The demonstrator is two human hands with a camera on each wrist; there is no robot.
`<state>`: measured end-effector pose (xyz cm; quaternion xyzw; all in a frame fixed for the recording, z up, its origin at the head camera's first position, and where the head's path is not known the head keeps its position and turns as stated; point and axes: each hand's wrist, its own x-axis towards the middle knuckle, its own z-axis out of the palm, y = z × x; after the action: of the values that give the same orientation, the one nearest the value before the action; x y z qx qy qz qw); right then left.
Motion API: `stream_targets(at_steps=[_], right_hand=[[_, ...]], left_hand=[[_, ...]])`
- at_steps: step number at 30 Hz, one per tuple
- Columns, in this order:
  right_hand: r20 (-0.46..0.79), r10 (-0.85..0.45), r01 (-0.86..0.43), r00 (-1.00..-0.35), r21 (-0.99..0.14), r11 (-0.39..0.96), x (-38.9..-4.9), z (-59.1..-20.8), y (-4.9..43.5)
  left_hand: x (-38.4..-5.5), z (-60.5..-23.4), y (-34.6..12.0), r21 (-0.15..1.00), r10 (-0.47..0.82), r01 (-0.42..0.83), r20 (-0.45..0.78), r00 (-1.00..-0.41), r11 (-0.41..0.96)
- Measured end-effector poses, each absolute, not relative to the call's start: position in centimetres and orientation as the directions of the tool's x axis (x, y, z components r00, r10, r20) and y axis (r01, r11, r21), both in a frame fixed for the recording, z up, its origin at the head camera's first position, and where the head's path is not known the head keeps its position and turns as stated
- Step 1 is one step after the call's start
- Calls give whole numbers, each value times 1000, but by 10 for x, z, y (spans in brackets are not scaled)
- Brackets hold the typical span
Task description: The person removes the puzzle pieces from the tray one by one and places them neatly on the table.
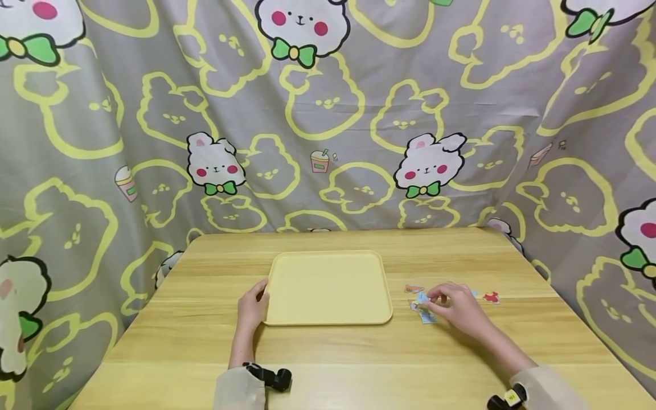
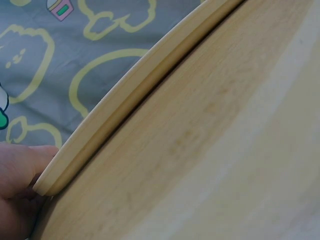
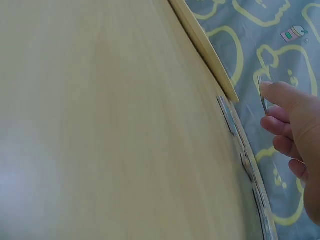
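A pale yellow rectangular tray (image 1: pixel 328 289) lies on the table. My left hand (image 1: pixel 252 307) grips its left edge near the front corner; in the left wrist view the thumb lies at the tray's rim (image 2: pixel 107 112). To the right of the tray, my right hand (image 1: pixel 458 310) pinches a small light-blue puzzle piece (image 1: pixel 422 297). The right wrist view shows that thin piece (image 3: pixel 262 95) edge-on, raised off the table between thumb and fingertips. Just below it lies another blue piece (image 1: pixel 429 317), and an orange piece (image 1: pixel 413 289) lies behind. My right hand partly hides other pieces.
A red piece (image 1: pixel 491 297) lies to the right of my right hand. The light wooden table (image 1: pixel 359 370) reaches back to a grey patterned curtain (image 1: pixel 328 114), which also hangs along both sides.
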<state>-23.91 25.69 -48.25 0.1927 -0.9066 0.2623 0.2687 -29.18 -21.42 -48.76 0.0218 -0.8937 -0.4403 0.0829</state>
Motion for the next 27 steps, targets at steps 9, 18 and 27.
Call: stream_targets(at_steps=[9,18,27], right_hand=[[589,-190,-456,-786,-343,822,-228,-483,284],[642,-217,-511,-735,-315,800,-218,-484,316],[640,-213,-473,-738,-265,840,-206,-483,344]], left_hand=[[-290,-486,-215,783,-109,28,122,-987,622],[-291,-486,-215,784,-107,22,112,-988,620],[-291,-488,-215,782,-108,21,113,-988,623]])
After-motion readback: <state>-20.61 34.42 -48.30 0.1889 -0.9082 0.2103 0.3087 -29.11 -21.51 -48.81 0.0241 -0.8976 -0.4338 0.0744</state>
